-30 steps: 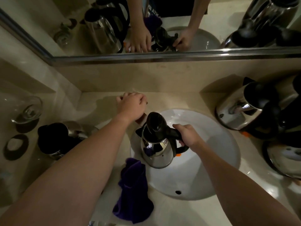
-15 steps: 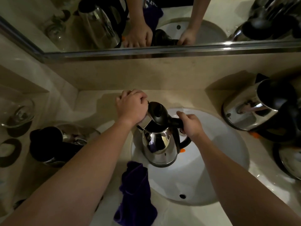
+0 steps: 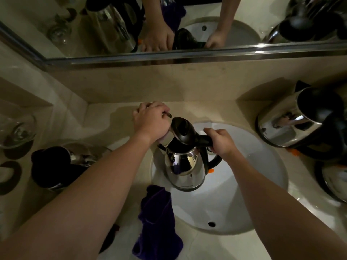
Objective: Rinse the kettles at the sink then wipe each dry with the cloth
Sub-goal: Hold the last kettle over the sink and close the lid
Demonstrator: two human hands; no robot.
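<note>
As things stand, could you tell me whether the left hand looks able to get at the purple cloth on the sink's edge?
Probably yes, once it lets go. The left hand is curled over the tap behind the kettle, while the purple cloth hangs over the sink rim just beside the left forearm, with nothing lying between them.

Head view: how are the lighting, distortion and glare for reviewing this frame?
Head view: dim and warm-toned, with the left counter in deep shadow; wide-angle lens bends the mirror frame; bright highlights on the held kettle and the kettle at right; purple cloth nearly black; hands reasonably sharp.
</note>
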